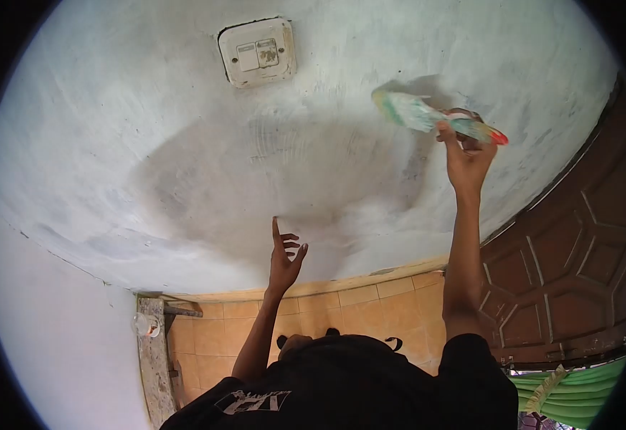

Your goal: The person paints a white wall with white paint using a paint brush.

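My right hand [468, 154] is closed around a cloth-like item [413, 111], white and green with a red end, held up against or close to the pale wall [342, 43]. Motion blurs it a little, and its exact kind is hard to tell. Lower and to the left, my left hand [285, 258] is open, its index finger stretched up at the wall and its other fingers apart; nothing is in it. Grey smudges and faint streaks mark the wall between and above my hands. A worn white switch plate [258, 54] sits above them.
A brown panelled door [564, 265] stands at the right, with a green curtain [578, 394] below it. At the lower left, a clear container [146, 325] rests on a worn wooden bench [155, 373]. Orange tiles [212, 333] cover the floor.
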Available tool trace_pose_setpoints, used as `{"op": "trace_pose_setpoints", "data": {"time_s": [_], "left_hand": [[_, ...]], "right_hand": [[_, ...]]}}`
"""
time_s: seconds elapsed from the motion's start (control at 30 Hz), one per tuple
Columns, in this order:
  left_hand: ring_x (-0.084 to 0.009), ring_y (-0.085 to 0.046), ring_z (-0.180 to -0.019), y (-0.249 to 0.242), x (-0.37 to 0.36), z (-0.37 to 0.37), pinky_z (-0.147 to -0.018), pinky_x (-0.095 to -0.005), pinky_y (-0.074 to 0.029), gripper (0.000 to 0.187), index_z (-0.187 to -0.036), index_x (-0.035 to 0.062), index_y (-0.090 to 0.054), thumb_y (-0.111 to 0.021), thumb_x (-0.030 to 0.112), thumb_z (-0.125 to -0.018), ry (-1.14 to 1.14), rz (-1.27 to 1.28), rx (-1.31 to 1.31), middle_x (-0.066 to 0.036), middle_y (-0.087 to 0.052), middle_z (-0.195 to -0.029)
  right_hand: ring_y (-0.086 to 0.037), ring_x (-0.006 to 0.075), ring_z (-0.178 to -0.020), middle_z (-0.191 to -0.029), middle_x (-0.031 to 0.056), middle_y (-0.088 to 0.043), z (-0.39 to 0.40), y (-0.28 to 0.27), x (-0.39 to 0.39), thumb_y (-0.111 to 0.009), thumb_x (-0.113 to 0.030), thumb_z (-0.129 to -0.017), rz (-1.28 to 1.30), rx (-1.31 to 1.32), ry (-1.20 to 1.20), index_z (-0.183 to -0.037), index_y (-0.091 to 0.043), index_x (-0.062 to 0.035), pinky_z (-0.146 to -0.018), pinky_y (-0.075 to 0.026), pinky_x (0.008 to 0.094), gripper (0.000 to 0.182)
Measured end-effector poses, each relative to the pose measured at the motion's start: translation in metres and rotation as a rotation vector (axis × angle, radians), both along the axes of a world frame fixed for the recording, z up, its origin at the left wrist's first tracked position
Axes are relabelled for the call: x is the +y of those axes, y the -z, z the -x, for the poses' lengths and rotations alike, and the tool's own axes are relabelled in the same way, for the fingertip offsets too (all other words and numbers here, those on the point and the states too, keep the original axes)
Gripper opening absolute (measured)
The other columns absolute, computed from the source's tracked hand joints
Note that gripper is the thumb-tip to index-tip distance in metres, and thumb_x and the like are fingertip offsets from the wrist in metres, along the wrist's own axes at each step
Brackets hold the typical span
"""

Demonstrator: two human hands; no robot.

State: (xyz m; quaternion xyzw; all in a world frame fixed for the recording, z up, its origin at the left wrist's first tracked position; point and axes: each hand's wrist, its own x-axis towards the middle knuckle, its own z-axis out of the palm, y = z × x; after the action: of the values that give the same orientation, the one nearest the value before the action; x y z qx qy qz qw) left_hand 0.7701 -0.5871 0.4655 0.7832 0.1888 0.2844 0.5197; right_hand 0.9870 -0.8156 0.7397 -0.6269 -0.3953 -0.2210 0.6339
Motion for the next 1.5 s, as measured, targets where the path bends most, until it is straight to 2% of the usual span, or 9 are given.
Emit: {"op": "trace_pose_setpoints", "data": {"time_s": [0.2,0.47,0.6,0.8,1.0,1.2,1.3,1.4,1.5], "left_hand": [[-0.0219,-0.064,-0.096,-0.008,-0.006,-0.003,-0.078,-0.0381,-0.053,0.092,-0.161,0.0158,-0.01,-0.071,0.017,-0.092,0.031,-0.038,-0.005,-0.012,-0.061,-0.116],[-0.0228,-0.062,-0.099,-0.015,-0.009,-0.003,-0.08,-0.0383,-0.053,0.092,-0.161,0.0153,-0.013,-0.072,0.015,-0.091,0.045,-0.043,0.006,-0.013,-0.059,-0.12],[-0.0232,-0.061,-0.1,-0.019,-0.009,-0.005,-0.08,-0.0385,-0.053,0.092,-0.161,0.0157,-0.013,-0.073,0.016,-0.091,0.062,-0.04,-0.01,-0.014,-0.058,-0.12],[-0.0244,-0.061,-0.102,-0.016,-0.009,0.001,-0.08,-0.04,-0.054,0.091,-0.161,0.0179,-0.013,-0.072,0.02,-0.092,0.051,-0.027,0.004,-0.014,-0.058,-0.12],[-0.0248,-0.06,-0.102,-0.012,-0.008,0.004,-0.081,-0.0402,-0.054,0.09,-0.161,0.0185,-0.013,-0.071,0.021,-0.093,0.046,-0.015,0.004,-0.014,-0.058,-0.121],[-0.0241,-0.06,-0.103,-0.01,-0.004,0.011,-0.079,-0.0397,-0.053,0.089,-0.161,0.0185,-0.013,-0.071,0.02,-0.093,0.019,-0.023,-0.002,-0.013,-0.059,-0.12],[-0.0239,-0.06,-0.103,-0.004,0.0,0.015,-0.079,-0.0395,-0.053,0.09,-0.161,0.0185,-0.013,-0.071,0.019,-0.093,0.015,-0.012,0.014,-0.013,-0.059,-0.119],[-0.0235,-0.06,-0.102,-0.006,-0.001,0.011,-0.079,-0.0391,-0.053,0.09,-0.161,0.0188,-0.014,-0.072,0.018,-0.092,0.02,-0.026,0.004,-0.013,-0.059,-0.12],[-0.0231,-0.06,-0.102,-0.017,-0.003,0.006,-0.079,-0.0387,-0.053,0.09,-0.161,0.0189,-0.014,-0.072,0.018,-0.092,0.016,-0.02,-0.015,-0.013,-0.058,-0.12]], "right_hand": [[-0.07,0.0202,-0.082,-0.098,0.01,-0.074,0.008,0.017,0.019,-0.085,-0.012,-0.077,0.588,-0.24,-0.192,-0.092,-0.076,-0.0059,-0.075,-0.054,0.031,0.019],[-0.068,0.0127,-0.079,-0.091,0.0073,-0.073,0.0,0.006,0.002,-0.08,-0.006,-0.085,-0.096,0.091,-0.077,-0.097,-0.07,0.0032,-0.07,-0.057,0.0271,0.018],[-0.069,0.0183,-0.083,-0.097,0.0035,-0.071,0.007,0.028,0.031,-0.085,-0.009,-0.078,0.526,-0.248,-0.241,-0.101,-0.075,-0.0072,-0.078,-0.057,0.0352,0.025],[-0.066,0.0119,-0.072,-0.085,0.0064,-0.071,0.003,0.007,0.02,-0.076,-0.005,-0.088,-0.169,0.012,-0.037,-0.101,-0.067,0.003,-0.065,-0.056,0.0266,0.017],[-0.068,0.0117,-0.077,-0.089,0.0069,-0.07,-0.013,0.056,0.037,-0.082,-0.006,-0.083,0.356,-0.324,0.045,-0.1,-0.068,0.0008,-0.071,-0.057,0.0268,0.022],[-0.068,0.0128,-0.074,-0.086,0.0058,-0.071,0.001,0.019,0.007,-0.075,0.0,-0.087,-0.259,0.125,-0.015,-0.097,-0.069,0.0013,-0.07,-0.057,0.0276,0.013],[-0.068,0.013,-0.073,-0.085,0.0065,-0.07,-0.012,0.05,0.007,-0.077,-0.002,-0.086,-0.01,0.233,-0.216,-0.098,-0.069,0.0013,-0.068,-0.057,0.0272,0.015],[-0.067,0.012,-0.073,-0.084,0.0058,-0.07,-0.024,0.066,0.017,-0.077,-0.002,-0.086,0.368,-0.264,-0.064,-0.095,-0.069,-0.0001,-0.066,-0.057,0.0269,0.012],[-0.066,0.0112,-0.071,-0.087,0.0068,-0.07,-0.038,0.059,-0.003,-0.075,-0.007,-0.09,-0.088,0.05,-0.05,-0.099,-0.068,0.0001,-0.062,-0.056,0.0269,0.014]]}}
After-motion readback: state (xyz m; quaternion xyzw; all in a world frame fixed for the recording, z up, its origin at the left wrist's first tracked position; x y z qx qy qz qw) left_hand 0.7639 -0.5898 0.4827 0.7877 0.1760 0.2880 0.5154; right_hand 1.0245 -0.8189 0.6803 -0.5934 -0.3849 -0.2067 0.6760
